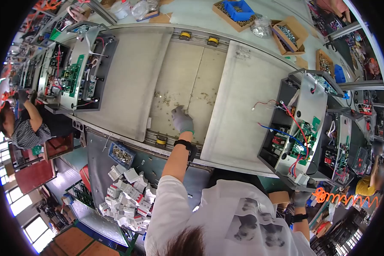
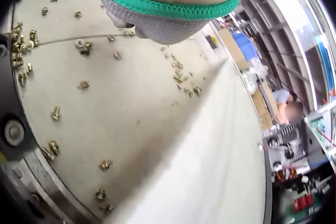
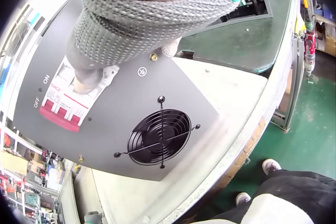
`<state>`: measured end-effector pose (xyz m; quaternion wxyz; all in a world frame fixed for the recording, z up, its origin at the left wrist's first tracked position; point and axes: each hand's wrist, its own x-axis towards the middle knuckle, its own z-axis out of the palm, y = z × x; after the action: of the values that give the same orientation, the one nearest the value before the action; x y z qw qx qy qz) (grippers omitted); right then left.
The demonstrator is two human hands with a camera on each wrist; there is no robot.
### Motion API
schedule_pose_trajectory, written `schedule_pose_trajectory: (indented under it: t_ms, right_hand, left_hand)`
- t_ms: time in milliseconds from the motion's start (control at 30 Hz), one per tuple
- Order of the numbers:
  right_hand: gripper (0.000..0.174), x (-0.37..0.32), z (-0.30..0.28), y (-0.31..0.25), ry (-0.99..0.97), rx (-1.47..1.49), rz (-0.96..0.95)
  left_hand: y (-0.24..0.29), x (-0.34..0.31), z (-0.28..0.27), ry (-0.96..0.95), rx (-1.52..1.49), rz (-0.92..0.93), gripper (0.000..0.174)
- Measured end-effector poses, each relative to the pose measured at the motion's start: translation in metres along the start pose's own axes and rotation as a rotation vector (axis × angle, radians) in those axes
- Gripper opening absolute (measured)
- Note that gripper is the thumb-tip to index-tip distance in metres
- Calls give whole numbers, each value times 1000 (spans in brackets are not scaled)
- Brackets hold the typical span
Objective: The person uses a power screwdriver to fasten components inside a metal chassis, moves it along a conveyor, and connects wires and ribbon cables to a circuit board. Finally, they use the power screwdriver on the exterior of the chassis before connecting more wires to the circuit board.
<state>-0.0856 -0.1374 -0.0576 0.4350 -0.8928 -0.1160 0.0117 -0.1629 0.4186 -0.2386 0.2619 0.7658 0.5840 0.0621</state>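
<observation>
My left hand point(image 1: 182, 120), in a grey glove with a green cuff, reaches low over the recessed middle panel point(image 1: 170, 77). Loose brass-coloured screws point(image 2: 178, 77) lie scattered round it. Most of its fingers are hidden in the left wrist view, and I cannot tell whether they pinch a screw. At the right-hand unit, my gloved right hand point(image 3: 126, 29) lies against the grey panel point(image 3: 121, 113). One extended finger touches the white circuit breaker point(image 3: 68, 95) with red toggles; another fingertip shows near the panel's upper edge. A round fan grille point(image 3: 160, 137) sits beside the breaker.
Circuit breakers point(image 1: 130, 198) lie heaped below the bench beside a blue bin point(image 1: 121, 154) of small parts. An open chassis point(image 1: 79, 72) stands at the left. Cartons point(image 1: 289, 36) of hardware line the far side. A coiled orange hose point(image 1: 345, 197) hangs right.
</observation>
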Motion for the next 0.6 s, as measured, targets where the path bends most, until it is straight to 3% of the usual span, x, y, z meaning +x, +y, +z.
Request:
schedule_pose_trajectory:
  t_ms: [67, 133, 167, 233, 433, 500, 567, 600]
  right_hand:
    - [70, 3, 2, -11, 5, -66, 34]
    - [70, 6, 1, -17, 15, -112, -3]
    - [71, 6, 3, -17, 24, -155, -40]
    - [70, 4, 2, -11, 16, -111, -13]
    - [71, -3, -3, 11, 75, -56, -43]
    - [65, -4, -6, 15, 7, 14, -40]
    - [61, -3, -1, 36, 74, 52, 50]
    - [62, -7, -6, 65, 128, 420, 263]
  left_hand:
    - [-4, 7, -6, 102, -38, -71, 34]
    - [-8, 10, -9, 15, 64, 116, 33]
    - [-13, 13, -7, 18, 65, 117, 33]
    - [-27, 19, 6, -166, 14, 313, 32]
    - [-34, 31, 21, -221, 169, 295, 31]
    - [-36, 27, 18, -174, 118, 280, 32]
    - [-44, 22, 17, -95, -12, 250, 35]
    - [-54, 24, 20, -66, -90, 251, 36]
